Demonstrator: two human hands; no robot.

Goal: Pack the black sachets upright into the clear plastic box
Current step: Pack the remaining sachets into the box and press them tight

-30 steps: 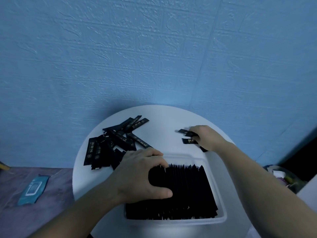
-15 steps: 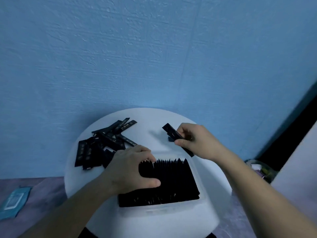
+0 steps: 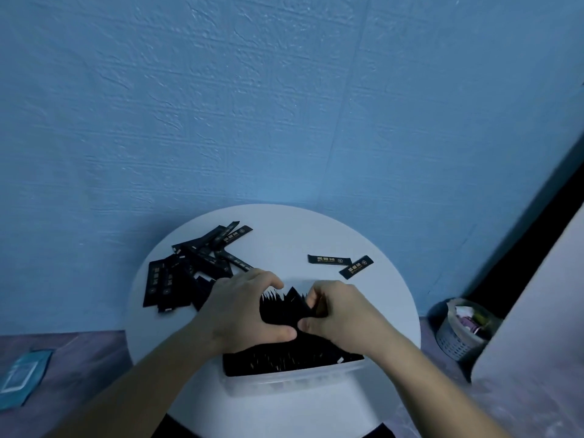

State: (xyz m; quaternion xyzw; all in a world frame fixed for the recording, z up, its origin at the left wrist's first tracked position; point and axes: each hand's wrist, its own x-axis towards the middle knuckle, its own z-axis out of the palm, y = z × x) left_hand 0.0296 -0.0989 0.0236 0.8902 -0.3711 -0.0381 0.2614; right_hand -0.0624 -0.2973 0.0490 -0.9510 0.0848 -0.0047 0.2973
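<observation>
**As I wedge one more sachet in, both hands meet over the box**

While my left hand (image 3: 243, 311) clasps a bunch of the upright sachets (image 3: 278, 311), thumb on the near side and fingers curled over the far side, it leans them aside to open a gap near the far end of the clear plastic box (image 3: 294, 379). My right hand (image 3: 341, 314) is closed, fingertips pinched on what looks like a single sachet (image 3: 317, 306) aimed down into that gap. My fingers hide most of it, so I cannot tell how deep it sits.

The box stands at the near edge of a round white table (image 3: 284, 238) and looks almost full, its black sachets standing on end in tight rows. More lie flat on the tabletop: a loose heap (image 3: 189, 270) left of the box, and two stray sachets (image 3: 328, 260) to the right, beyond my right hand.

Several things could go wrong from here, as I judge it. The rows are tight, so a forced sachet may buckle or ride up above its neighbours. If my left hand lets go too early, the bunch could spring back and close the gap, or tip the new sachet over. Pushing hard on a light box so near the table's edge could slide it towards me. A careless reach for the heap could sweep sachets off the table onto the floor.
</observation>
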